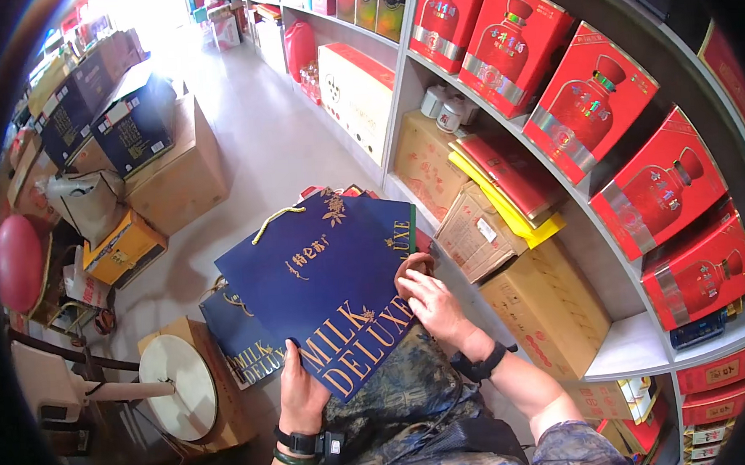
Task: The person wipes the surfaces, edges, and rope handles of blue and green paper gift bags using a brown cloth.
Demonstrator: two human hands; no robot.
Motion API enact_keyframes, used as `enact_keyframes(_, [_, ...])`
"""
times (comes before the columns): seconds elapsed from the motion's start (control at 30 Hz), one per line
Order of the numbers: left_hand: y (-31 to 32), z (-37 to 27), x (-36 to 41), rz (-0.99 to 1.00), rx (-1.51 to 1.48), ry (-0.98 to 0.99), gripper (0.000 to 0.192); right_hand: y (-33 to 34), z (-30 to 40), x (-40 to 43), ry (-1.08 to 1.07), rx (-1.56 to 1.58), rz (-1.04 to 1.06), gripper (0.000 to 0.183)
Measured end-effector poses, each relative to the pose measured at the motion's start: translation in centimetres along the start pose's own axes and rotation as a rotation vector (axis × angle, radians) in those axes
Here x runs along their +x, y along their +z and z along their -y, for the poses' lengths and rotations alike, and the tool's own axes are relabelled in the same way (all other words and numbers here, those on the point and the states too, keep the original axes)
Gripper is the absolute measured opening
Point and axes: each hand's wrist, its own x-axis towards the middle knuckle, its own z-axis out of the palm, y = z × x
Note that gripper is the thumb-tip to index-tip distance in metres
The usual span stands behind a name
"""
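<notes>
A dark blue paper gift bag [324, 279] with gold lettering and a yellow cord handle lies flat before me, tilted. My left hand [301, 388] grips its lower left corner, thumb on top. At the bag's right edge, my right hand [436, 308] has its fingers on a small reddish-brown piece, seemingly a cloth [412, 270], pressed near the edge. A second blue bag [392, 222] shows partly from beneath, at the upper right. More blue bags [253, 359] with cord handles stand lower, to the left. The undersides of the held bag are hidden.
Shelves on the right hold red liquor boxes [578, 117]. Below them sit cardboard cartons [540, 306] and yellow and red bags [503, 194]. To the left stand a round white stool-like disc [179, 386], an orange box [124, 248] and stacked cartons [182, 163]. A floor aisle [265, 105] runs ahead.
</notes>
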Motion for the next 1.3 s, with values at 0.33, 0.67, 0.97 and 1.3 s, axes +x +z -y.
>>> enact_keyframes(0.33, [1.1,-1.0,-1.1,0.175,0.2,-0.094,0.054,0.2,13.9,-2.1,-0.773,0.039,0.244,0.043])
enact_keyframes(0.67, [-2.2,-1.6,-4.1,0.054,0.168,-0.327,0.048,-1.6,10.0,0.4,-0.477,-0.127,0.263,0.047])
enact_keyframes(0.97, [2.1,-1.4,-4.7,0.405,0.46,-0.015,0.115,-1.8,15.3,-1.2,-0.784,-0.018,0.707,0.059])
enact_keyframes(1.3, [-0.8,-0.7,-6.0,0.13,0.367,-0.191,0.099,3.4,15.1,9.3,-0.676,-0.103,0.611,0.052])
